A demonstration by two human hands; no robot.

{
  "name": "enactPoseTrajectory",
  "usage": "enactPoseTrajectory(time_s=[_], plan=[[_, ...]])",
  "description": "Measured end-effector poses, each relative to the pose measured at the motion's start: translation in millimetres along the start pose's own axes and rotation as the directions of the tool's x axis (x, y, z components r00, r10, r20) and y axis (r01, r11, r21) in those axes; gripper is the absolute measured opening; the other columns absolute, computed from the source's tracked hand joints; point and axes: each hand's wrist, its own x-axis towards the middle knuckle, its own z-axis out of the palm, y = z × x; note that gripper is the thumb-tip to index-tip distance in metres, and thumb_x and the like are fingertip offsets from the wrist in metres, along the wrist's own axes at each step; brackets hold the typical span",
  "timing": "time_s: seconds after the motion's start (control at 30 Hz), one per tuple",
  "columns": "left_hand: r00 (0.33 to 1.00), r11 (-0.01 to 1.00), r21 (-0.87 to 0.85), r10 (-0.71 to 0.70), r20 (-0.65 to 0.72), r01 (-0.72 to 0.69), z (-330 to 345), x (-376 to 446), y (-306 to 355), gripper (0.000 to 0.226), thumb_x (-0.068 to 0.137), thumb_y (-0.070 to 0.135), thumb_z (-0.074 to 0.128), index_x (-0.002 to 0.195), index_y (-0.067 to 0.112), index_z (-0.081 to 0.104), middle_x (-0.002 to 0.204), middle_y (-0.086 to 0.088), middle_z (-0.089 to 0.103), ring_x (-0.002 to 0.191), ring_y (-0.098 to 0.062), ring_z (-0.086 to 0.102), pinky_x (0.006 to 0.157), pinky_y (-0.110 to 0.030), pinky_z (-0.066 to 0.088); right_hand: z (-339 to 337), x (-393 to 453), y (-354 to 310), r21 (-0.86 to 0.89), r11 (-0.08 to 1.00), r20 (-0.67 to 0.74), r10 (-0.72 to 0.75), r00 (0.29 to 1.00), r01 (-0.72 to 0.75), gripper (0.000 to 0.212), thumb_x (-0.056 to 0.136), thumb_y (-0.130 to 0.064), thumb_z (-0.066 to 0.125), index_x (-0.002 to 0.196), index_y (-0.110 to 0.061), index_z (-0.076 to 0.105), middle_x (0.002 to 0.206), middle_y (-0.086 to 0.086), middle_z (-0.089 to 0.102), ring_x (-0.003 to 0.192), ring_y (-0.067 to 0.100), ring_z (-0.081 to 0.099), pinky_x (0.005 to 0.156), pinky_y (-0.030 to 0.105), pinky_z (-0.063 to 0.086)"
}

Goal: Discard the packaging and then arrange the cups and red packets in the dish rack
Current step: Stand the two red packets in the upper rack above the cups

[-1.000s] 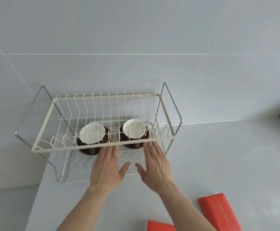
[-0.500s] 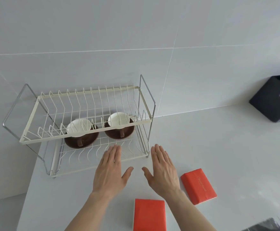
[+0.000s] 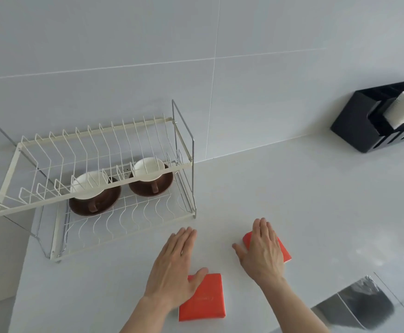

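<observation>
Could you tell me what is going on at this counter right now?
A person is tidying a white counter. Two cups on brown saucers already sit on the lower shelf of the wire dish rack. Both hands are open and flat: the right hand is over one red packet, and the left hand overlaps the edge of the other red packet. Neither packet is lifted yet; both lie on the counter in front of the rack.

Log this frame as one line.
cups: lower rack tier | left hand: open, over near packet | right hand: open, over far packet | neither lifted
</observation>
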Motion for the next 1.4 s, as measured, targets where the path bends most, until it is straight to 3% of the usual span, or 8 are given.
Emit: enactPoseTrajectory(time_s=[0.23, 0.43, 0.6, 0.73, 0.87, 1.07, 1.4], plan=[[0.989, 0.995, -0.084, 0.065, 0.135, -0.054, 13, -11, 10, 0.098, 0.083, 0.071, 0.044, 0.158, 0.029, -0.001, 0.167, 0.013, 0.002, 0.152, -0.001, -0.006, 0.12, -0.025, -0.007, 5, 5, 26, 0.047, 0.957, 0.073, 0.284, 0.956, -0.288, 0.117, 0.071, -0.07, 0.069, 0.148, 0.002, 0.019, 0.153, 0.018, 0.03, 0.144, 0.032, 0.025, 0.119, 0.042, 0.026], [0.951, 0.992, -0.093, 0.105, 0.292, -0.081, 20, -20, 14, 0.116, 0.068, 0.077, 0.059, 0.158, 0.033, -0.001, 0.166, 0.019, -0.002, 0.151, 0.0, -0.008, 0.122, -0.021, -0.011, 12, 9, 35, 0.069, 0.931, 0.12, 0.349, 0.93, -0.358, 0.114, 0.065, -0.061, 0.079, 0.144, 0.001, 0.025, 0.143, 0.014, 0.04, 0.138, 0.031, 0.034, 0.115, 0.039, 0.031], [0.933, 0.995, -0.066, 0.088, 0.349, -0.069, 24, -27, 13, 0.119, 0.062, 0.067, 0.076, 0.155, 0.035, 0.009, 0.163, 0.016, 0.012, 0.151, -0.008, 0.011, 0.123, -0.024, -0.001, 17, 11, 36, 0.059, 0.927, 0.103, 0.365, 0.925, -0.372, 0.112, 0.064, -0.057, 0.082, 0.143, 0.001, 0.028, 0.141, 0.014, 0.043, 0.135, 0.031, 0.038, 0.113, 0.039, 0.033], [0.94, 0.998, -0.052, 0.059, 0.337, -0.044, 22, -28, 13, 0.102, 0.068, 0.056, 0.077, 0.15, 0.034, 0.021, 0.152, 0.015, 0.032, 0.139, -0.009, 0.031, 0.12, -0.024, 0.02, 17, 10, 37, 0.03, 0.932, 0.093, 0.356, 0.93, -0.36, 0.1, 0.073, -0.045, 0.079, 0.145, -0.001, 0.027, 0.142, 0.013, 0.043, 0.134, 0.031, 0.04, 0.112, 0.038, 0.035], [0.948, 0.999, -0.034, 0.031, 0.317, -0.022, 19, -25, 11, 0.099, 0.07, 0.056, 0.075, 0.15, 0.032, 0.022, 0.149, 0.013, 0.035, 0.137, -0.011, 0.035, 0.119, -0.026, 0.023, 13, 9, 39, 0.023, 0.936, 0.095, 0.346, 0.933, -0.35, 0.084, 0.074, -0.037, 0.077, 0.139, -0.005, 0.035, 0.134, 0.011, 0.05, 0.126, 0.03, 0.046, 0.106, 0.037, 0.039], [0.968, 1.0, -0.024, 0.007, 0.25, -0.001, 6, -12, 0, 0.099, 0.068, 0.059, 0.074, 0.15, 0.03, 0.025, 0.149, 0.013, 0.036, 0.136, -0.011, 0.037, 0.118, -0.027, 0.026, 7, 7, 38, 0.035, 0.949, 0.117, 0.308, 0.944, -0.314, 0.079, 0.07, -0.036, 0.076, 0.135, -0.008, 0.042, 0.129, 0.008, 0.054, 0.119, 0.028, 0.05, 0.101, 0.036, 0.042], [0.993, 1.0, 0.002, -0.002, 0.118, 0.002, -48, 20, -10, 0.099, 0.065, 0.062, 0.073, 0.147, 0.032, 0.028, 0.144, 0.014, 0.04, 0.13, -0.012, 0.041, 0.112, -0.029, 0.035, -29, 25, 14, 0.092, 0.983, 0.112, 0.145, 0.983, -0.156, 0.084, 0.065, -0.038, 0.078, 0.136, -0.013, 0.039, 0.128, 0.003, 0.052, 0.116, 0.026, 0.05, 0.095, 0.034, 0.044]])
